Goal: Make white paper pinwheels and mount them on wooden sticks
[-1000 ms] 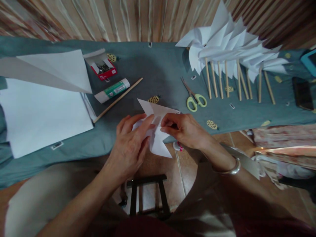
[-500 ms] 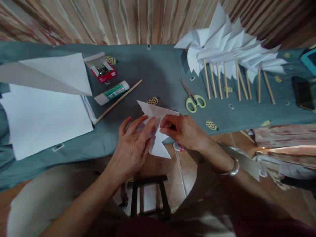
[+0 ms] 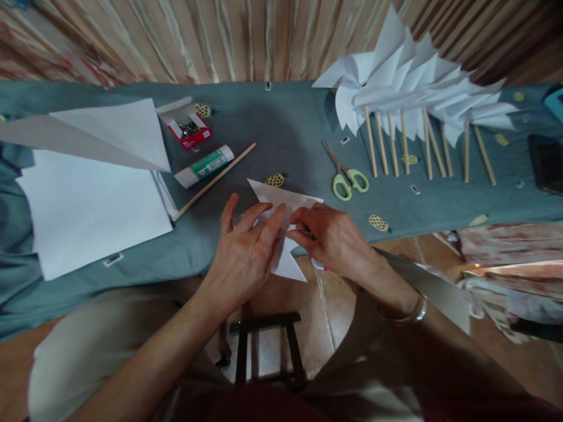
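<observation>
A white folded paper piece with pointed flaps [image 3: 281, 202] lies at the near edge of the teal-covered table [image 3: 281, 123]. My left hand [image 3: 246, 252] rests on its left side, fingers stretched out flat and pressing it down. From the right, my right hand [image 3: 329, 237] pinches the paper's middle with thumb and fingers; a silver bangle sits on that wrist. One paper point [image 3: 288, 266] hangs past the table edge below my hands.
Left: white paper sheets [image 3: 92, 205], a folded sheet [image 3: 101, 132], a red box of pins [image 3: 189, 126], a glue stick [image 3: 204, 166], a wooden stick [image 3: 215, 180]. Right: green-handled scissors [image 3: 345, 173], several paper pinwheels on sticks [image 3: 413, 94], a dark phone [image 3: 548, 161]. A dark stool [image 3: 264, 351] stands below.
My left hand's fingers have spread and slid slightly further up over the paper. The right hand keeps its pinch at the middle. The view shifted a little.
</observation>
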Action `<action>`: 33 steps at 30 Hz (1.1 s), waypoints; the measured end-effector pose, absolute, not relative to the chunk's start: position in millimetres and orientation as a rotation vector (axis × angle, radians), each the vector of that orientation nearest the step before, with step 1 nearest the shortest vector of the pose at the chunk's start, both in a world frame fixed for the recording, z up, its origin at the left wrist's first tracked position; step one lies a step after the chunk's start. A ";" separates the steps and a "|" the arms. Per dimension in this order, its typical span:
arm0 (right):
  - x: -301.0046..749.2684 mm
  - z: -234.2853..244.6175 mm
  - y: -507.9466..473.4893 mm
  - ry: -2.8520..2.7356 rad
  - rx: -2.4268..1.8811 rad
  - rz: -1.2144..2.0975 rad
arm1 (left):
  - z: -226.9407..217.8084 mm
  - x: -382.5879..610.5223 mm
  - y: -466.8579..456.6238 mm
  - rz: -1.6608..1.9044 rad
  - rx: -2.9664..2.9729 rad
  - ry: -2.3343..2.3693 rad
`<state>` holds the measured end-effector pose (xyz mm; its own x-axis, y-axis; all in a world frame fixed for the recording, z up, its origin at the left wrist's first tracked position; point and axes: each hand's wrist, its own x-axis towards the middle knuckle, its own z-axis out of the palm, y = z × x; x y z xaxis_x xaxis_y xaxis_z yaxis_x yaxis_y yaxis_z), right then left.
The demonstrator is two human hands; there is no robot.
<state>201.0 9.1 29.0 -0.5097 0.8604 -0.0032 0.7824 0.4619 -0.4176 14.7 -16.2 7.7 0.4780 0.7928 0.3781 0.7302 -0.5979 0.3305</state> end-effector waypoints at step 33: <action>210.8 12.0 80.8 -1.988 -1.484 1.124 | 10.0 0.2 -18.6 0.912 2.359 1.379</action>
<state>210.8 80.8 12.0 -0.3455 0.9288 -0.1338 0.5935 0.1058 -0.7978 0.2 -18.6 10.0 0.3523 0.8523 0.3866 0.6891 -0.5157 0.5090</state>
